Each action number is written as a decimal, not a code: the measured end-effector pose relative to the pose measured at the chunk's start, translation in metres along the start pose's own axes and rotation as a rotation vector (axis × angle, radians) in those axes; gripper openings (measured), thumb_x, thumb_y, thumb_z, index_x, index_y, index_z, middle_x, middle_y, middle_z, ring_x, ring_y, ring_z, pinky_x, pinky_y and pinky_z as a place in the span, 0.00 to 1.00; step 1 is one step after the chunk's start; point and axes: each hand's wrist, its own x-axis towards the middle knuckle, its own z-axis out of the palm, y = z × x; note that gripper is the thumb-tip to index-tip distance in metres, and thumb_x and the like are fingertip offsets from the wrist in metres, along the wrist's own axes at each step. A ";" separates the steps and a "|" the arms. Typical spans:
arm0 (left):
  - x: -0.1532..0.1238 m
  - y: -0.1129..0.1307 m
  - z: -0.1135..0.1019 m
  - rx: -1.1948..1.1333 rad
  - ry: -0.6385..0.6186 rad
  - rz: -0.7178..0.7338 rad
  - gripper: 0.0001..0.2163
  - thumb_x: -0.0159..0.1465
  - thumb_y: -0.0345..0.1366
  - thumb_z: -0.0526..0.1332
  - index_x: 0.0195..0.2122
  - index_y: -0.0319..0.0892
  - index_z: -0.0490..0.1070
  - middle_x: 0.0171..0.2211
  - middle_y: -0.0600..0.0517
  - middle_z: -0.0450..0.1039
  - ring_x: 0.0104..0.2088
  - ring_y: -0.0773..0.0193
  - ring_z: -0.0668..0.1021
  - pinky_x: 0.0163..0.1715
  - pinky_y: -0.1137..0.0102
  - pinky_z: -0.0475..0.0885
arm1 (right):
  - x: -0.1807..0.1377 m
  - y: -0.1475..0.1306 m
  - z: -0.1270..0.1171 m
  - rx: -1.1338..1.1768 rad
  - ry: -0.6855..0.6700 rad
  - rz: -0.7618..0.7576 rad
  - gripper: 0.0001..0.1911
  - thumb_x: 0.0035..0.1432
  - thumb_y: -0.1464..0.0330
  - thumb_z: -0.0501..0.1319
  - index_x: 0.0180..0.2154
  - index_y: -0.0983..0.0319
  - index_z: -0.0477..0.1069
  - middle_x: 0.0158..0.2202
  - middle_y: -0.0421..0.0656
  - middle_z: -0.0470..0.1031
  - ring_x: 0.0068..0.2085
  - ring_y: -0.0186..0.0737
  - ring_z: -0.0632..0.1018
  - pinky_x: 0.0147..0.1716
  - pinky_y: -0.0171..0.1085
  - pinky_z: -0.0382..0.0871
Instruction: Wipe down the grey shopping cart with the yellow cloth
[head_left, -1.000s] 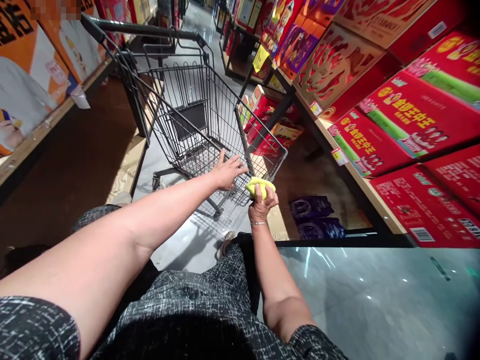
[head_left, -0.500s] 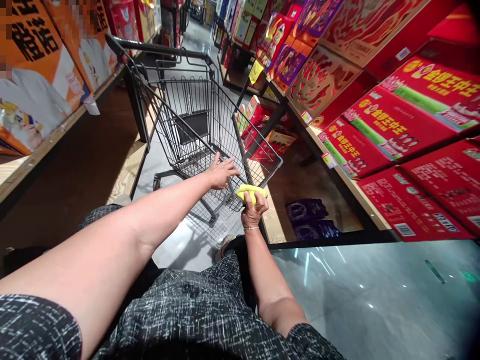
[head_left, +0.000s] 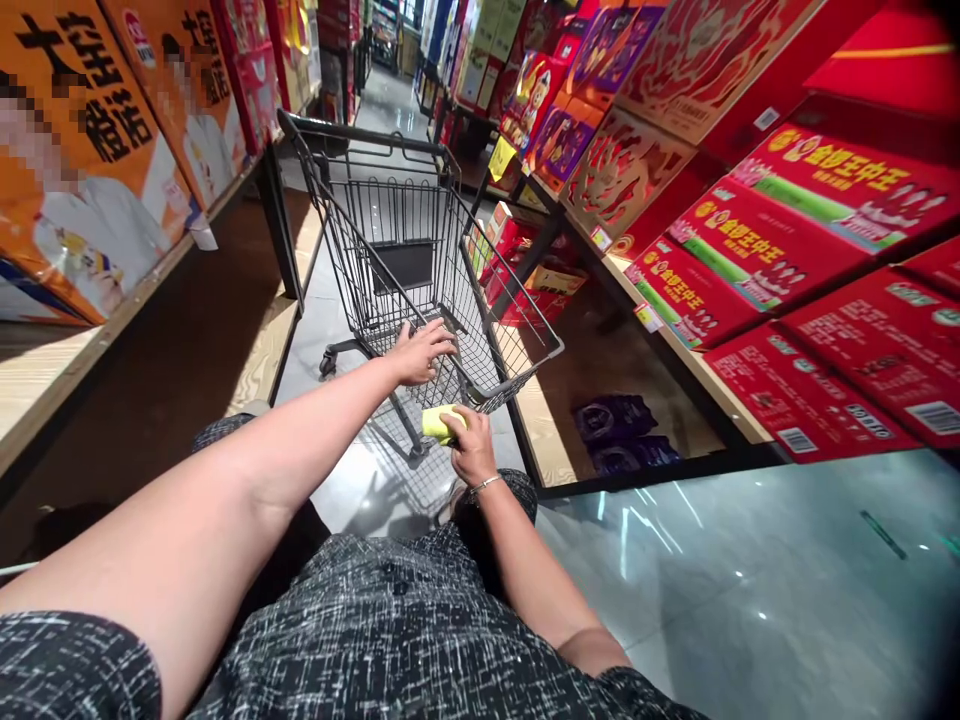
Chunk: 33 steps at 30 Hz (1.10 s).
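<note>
A: State the location of the yellow cloth (head_left: pixel 436 422).
B: It is in the right hand (head_left: pixel 474 448), just beside the near end of the shopping cart (head_left: pixel 403 268).

A: Orientation?
B: The cloth's long axis runs roughly crosswise in the head view, with its free end projecting left from the fingers. The cart's long axis runs lengthwise along the aisle: handle (head_left: pixel 360 133) at the far end, basket nose toward the wearer.

A: State of each hand?
B: The right hand pinches the cloth between thumb and fingers. The left hand (head_left: pixel 418 355) has its fingers spread at the cart's side rim; whether it bears on the rim cannot be told.

A: Appearance?
B: The cloth is bright yellow, soft and folded into a compact pad. The cart is dark wire mesh with a solid dark panel (head_left: pixel 412 270) in the far wall.

A: Legible markings?
B: Red cartons (head_left: pixel 772 240) on the right-hand shelf read "金锣王中王" in yellow; the lower ones show barcodes. Orange cartons (head_left: pixel 112 190) at left carry large black characters, the first being "大".
</note>
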 end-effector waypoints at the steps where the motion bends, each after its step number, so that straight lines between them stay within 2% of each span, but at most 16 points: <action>1: -0.004 -0.001 -0.002 -0.018 -0.002 -0.008 0.25 0.62 0.31 0.63 0.61 0.52 0.68 0.72 0.49 0.55 0.75 0.47 0.44 0.64 0.29 0.37 | 0.005 -0.007 -0.015 0.029 0.031 -0.082 0.35 0.50 0.81 0.56 0.58 0.53 0.75 0.61 0.45 0.69 0.56 0.48 0.66 0.57 0.45 0.65; 3: -0.011 -0.002 -0.007 -0.069 -0.018 -0.028 0.22 0.65 0.40 0.63 0.60 0.52 0.69 0.73 0.49 0.52 0.75 0.45 0.43 0.63 0.28 0.39 | 0.018 -0.020 -0.044 0.034 0.121 -0.156 0.35 0.50 0.80 0.56 0.59 0.53 0.74 0.62 0.46 0.67 0.58 0.49 0.64 0.59 0.47 0.63; 5: -0.017 -0.003 -0.010 -0.114 -0.034 -0.054 0.20 0.68 0.46 0.60 0.60 0.53 0.70 0.73 0.50 0.50 0.75 0.44 0.42 0.63 0.27 0.40 | 0.030 -0.031 -0.065 -0.008 0.179 -0.117 0.35 0.52 0.79 0.56 0.60 0.51 0.73 0.63 0.46 0.66 0.59 0.51 0.63 0.59 0.49 0.62; 8: -0.026 -0.006 -0.012 -0.143 -0.025 -0.100 0.19 0.69 0.48 0.58 0.60 0.54 0.70 0.73 0.50 0.51 0.74 0.44 0.42 0.63 0.27 0.42 | 0.042 -0.040 -0.078 -0.066 0.113 -0.042 0.35 0.52 0.80 0.57 0.58 0.48 0.75 0.63 0.44 0.67 0.58 0.52 0.63 0.55 0.49 0.62; 11: -0.033 -0.010 -0.010 -0.158 0.015 -0.117 0.18 0.66 0.50 0.62 0.56 0.53 0.73 0.73 0.50 0.52 0.74 0.44 0.43 0.63 0.29 0.44 | 0.042 -0.035 -0.076 -0.078 0.031 -0.061 0.34 0.52 0.81 0.58 0.55 0.46 0.77 0.62 0.42 0.69 0.58 0.51 0.64 0.52 0.47 0.63; 13: -0.038 -0.014 -0.009 -0.171 0.036 -0.119 0.19 0.63 0.52 0.66 0.53 0.52 0.74 0.73 0.50 0.52 0.74 0.44 0.43 0.64 0.29 0.44 | 0.039 -0.018 -0.075 -0.074 0.033 -0.081 0.34 0.52 0.81 0.58 0.55 0.47 0.77 0.62 0.42 0.69 0.58 0.49 0.64 0.52 0.46 0.63; 15: -0.041 -0.016 -0.008 -0.185 0.044 -0.122 0.20 0.61 0.53 0.69 0.51 0.52 0.74 0.73 0.50 0.51 0.74 0.43 0.42 0.63 0.28 0.44 | 0.036 0.011 -0.079 -0.092 0.060 -0.044 0.34 0.51 0.81 0.58 0.55 0.49 0.78 0.61 0.43 0.70 0.57 0.49 0.64 0.52 0.46 0.64; 20: -0.044 -0.018 -0.006 -0.205 0.064 -0.140 0.22 0.57 0.55 0.71 0.46 0.47 0.75 0.73 0.49 0.50 0.74 0.41 0.41 0.64 0.29 0.45 | 0.041 0.114 -0.102 -0.194 0.172 0.248 0.36 0.45 0.81 0.55 0.55 0.53 0.77 0.59 0.46 0.69 0.53 0.50 0.65 0.49 0.47 0.66; 22: -0.044 -0.019 -0.004 -0.223 0.084 -0.144 0.23 0.56 0.56 0.71 0.44 0.46 0.75 0.73 0.49 0.51 0.74 0.41 0.41 0.64 0.31 0.45 | 0.046 0.137 -0.103 -0.185 0.226 0.324 0.35 0.46 0.79 0.54 0.56 0.54 0.76 0.58 0.47 0.67 0.50 0.47 0.65 0.49 0.46 0.66; 23: -0.043 -0.020 -0.003 -0.230 0.095 -0.141 0.23 0.56 0.57 0.71 0.44 0.46 0.76 0.73 0.49 0.51 0.74 0.42 0.41 0.65 0.32 0.45 | 0.049 0.139 -0.099 -0.166 0.260 0.352 0.35 0.46 0.78 0.54 0.56 0.55 0.75 0.57 0.47 0.66 0.49 0.46 0.65 0.49 0.46 0.66; 25: -0.042 -0.022 0.000 -0.235 0.120 -0.128 0.23 0.55 0.57 0.71 0.42 0.46 0.76 0.73 0.49 0.52 0.74 0.43 0.41 0.67 0.36 0.45 | 0.050 0.123 -0.084 -0.113 0.343 0.416 0.36 0.45 0.77 0.53 0.57 0.57 0.74 0.56 0.47 0.64 0.48 0.46 0.65 0.52 0.48 0.65; 28: -0.042 -0.026 0.000 -0.238 0.123 -0.108 0.20 0.59 0.55 0.69 0.42 0.46 0.76 0.72 0.49 0.54 0.75 0.45 0.41 0.70 0.41 0.44 | 0.041 0.059 -0.052 -0.032 0.421 0.448 0.38 0.44 0.79 0.52 0.59 0.58 0.71 0.57 0.50 0.62 0.51 0.48 0.66 0.56 0.52 0.62; 31: -0.042 -0.028 -0.002 -0.239 0.105 -0.114 0.17 0.69 0.53 0.59 0.45 0.46 0.77 0.72 0.51 0.54 0.75 0.48 0.41 0.70 0.44 0.45 | 0.023 -0.011 -0.033 0.027 0.368 0.259 0.38 0.47 0.80 0.53 0.60 0.56 0.70 0.61 0.49 0.60 0.57 0.50 0.65 0.58 0.50 0.63; 33: -0.042 -0.028 -0.005 -0.220 0.097 -0.125 0.19 0.73 0.51 0.52 0.46 0.45 0.77 0.72 0.51 0.55 0.75 0.49 0.42 0.70 0.45 0.46 | 0.015 -0.040 -0.028 0.018 0.317 0.120 0.34 0.53 0.79 0.55 0.60 0.52 0.72 0.62 0.48 0.60 0.59 0.51 0.63 0.59 0.51 0.63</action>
